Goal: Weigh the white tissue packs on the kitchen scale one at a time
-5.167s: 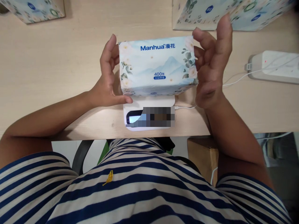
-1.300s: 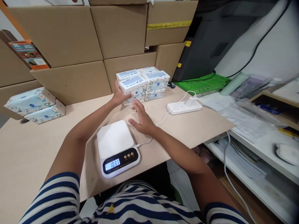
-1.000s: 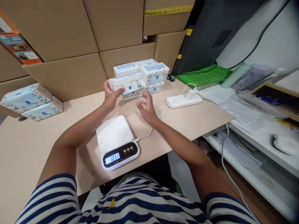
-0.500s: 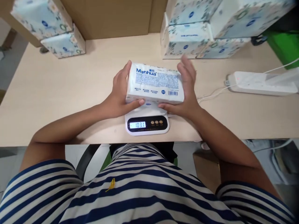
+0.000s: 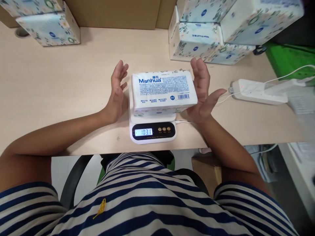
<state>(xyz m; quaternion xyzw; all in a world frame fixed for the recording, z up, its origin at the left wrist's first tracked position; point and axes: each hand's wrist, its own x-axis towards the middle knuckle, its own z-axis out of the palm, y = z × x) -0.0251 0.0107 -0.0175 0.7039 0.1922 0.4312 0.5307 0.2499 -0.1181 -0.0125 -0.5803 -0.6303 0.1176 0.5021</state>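
A white tissue pack (image 5: 163, 88) with blue "Manhua" print rests on a white digital kitchen scale (image 5: 154, 141), covering most of its platform. The scale's lit display (image 5: 143, 132) reads 103.1 with a small dash before it. To the left of the pack my left hand (image 5: 117, 93) is held upright and apart from it, fingers slightly curled and holding nothing. My right hand (image 5: 202, 93) stands open beside the pack's right end, thumb stretched outward; whether its palm still touches the pack I cannot tell.
Floral tissue packs are stacked at the back right (image 5: 197, 41) and back left (image 5: 51, 31). A cardboard sheet (image 5: 115, 13) stands behind. On the right lies a white power strip (image 5: 258, 91) with cables, near a green object (image 5: 280, 59). The table's front edge is close to my body.
Both hands have let go of the tissue pack and spread apart, the left one moving clearly away. The pack now lies on the scale. The display reading is unchanged, and the view has shifted slightly.
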